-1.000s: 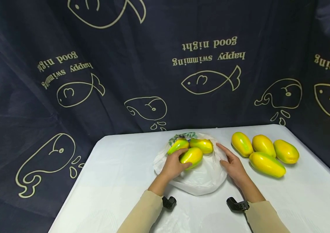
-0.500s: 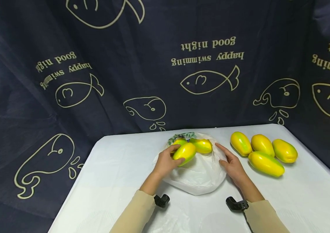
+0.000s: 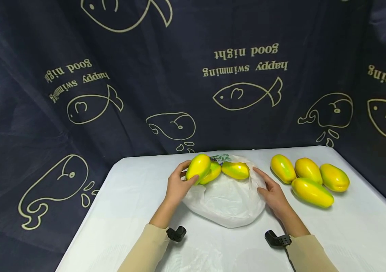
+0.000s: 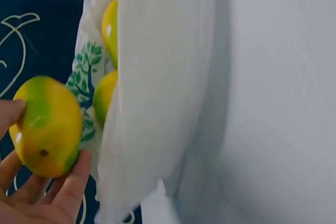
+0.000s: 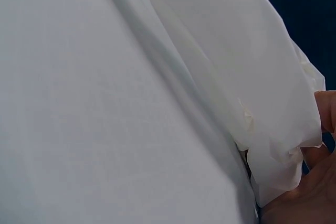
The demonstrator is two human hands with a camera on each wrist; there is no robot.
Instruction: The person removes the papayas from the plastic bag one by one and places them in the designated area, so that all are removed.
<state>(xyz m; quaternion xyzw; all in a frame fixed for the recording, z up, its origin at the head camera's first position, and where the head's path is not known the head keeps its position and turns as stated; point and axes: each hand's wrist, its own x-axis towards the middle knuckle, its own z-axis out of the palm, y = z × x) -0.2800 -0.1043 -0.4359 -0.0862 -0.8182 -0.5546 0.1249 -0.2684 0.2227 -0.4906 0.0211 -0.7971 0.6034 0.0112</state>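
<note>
My left hand (image 3: 177, 181) grips a yellow-green papaya (image 3: 198, 167) at the left side of a white plastic bag (image 3: 227, 215). In the left wrist view, thumb and fingers stand around the held papaya (image 4: 47, 127), its brown end spot facing the camera. Two more papayas lie in the bag's mouth: one (image 3: 213, 173) partly behind the held fruit, the other (image 3: 236, 170) to its right. My right hand (image 3: 274, 194) holds the bag's right edge, index finger stretched along it. In the right wrist view, bunched plastic (image 5: 283, 161) lies between its thumb and fingers.
To the right of the bag, several papayas (image 3: 310, 192) lie grouped on the white-covered table (image 3: 128, 189). A dark blue curtain (image 3: 128, 75) with fish and whale drawings hangs behind the table. Green leaves are printed on the bag's far side.
My left hand has carried its papaya leftward and away from me, from over the bag's middle to its left rim, turning it more upright. The right hand stays at the bag's edge.
</note>
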